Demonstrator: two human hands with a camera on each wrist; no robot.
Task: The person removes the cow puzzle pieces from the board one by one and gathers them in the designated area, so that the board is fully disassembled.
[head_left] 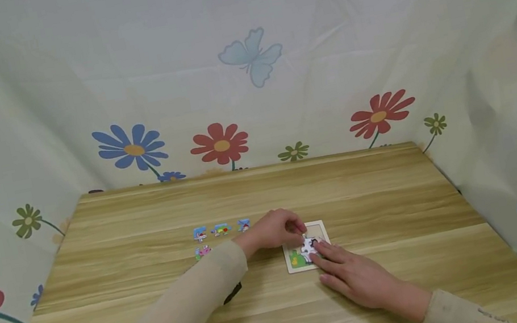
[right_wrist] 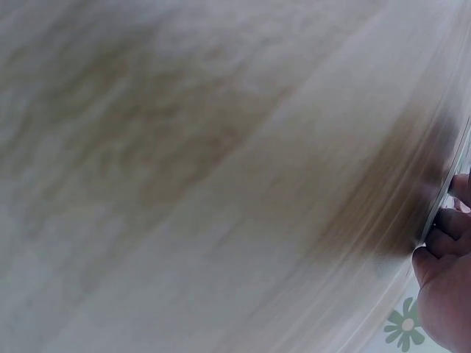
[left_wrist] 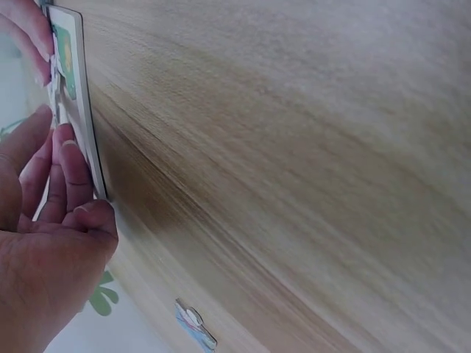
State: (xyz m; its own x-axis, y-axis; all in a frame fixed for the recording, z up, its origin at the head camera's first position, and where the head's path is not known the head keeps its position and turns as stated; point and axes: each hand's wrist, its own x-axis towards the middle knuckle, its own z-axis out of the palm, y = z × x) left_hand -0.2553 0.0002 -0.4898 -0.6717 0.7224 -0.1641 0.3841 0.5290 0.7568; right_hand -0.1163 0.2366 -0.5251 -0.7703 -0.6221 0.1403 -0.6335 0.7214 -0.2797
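Note:
A small jigsaw puzzle board (head_left: 294,267) with a pale border lies on the wooden table, showing a black-and-white cow picture over green. Reaching over its upper left part, my left hand (head_left: 278,228) pinches a small whitish puzzle piece (left_wrist: 59,103) between thumb and fingers. The piece is mostly hidden by the fingers. From the lower right, my right hand (head_left: 359,276) rests its outstretched fingertips on the cow pieces (head_left: 307,247). At the right edge of the right wrist view, the fingers stand close to the board's side.
Several loose puzzle pieces (head_left: 221,230) with blue parts lie left of the board, and a pink one (head_left: 202,252) is partly behind the left sleeve. A dark object (head_left: 232,293) shows beneath that forearm. Flowered cloth (head_left: 258,98) surrounds the table (head_left: 373,193).

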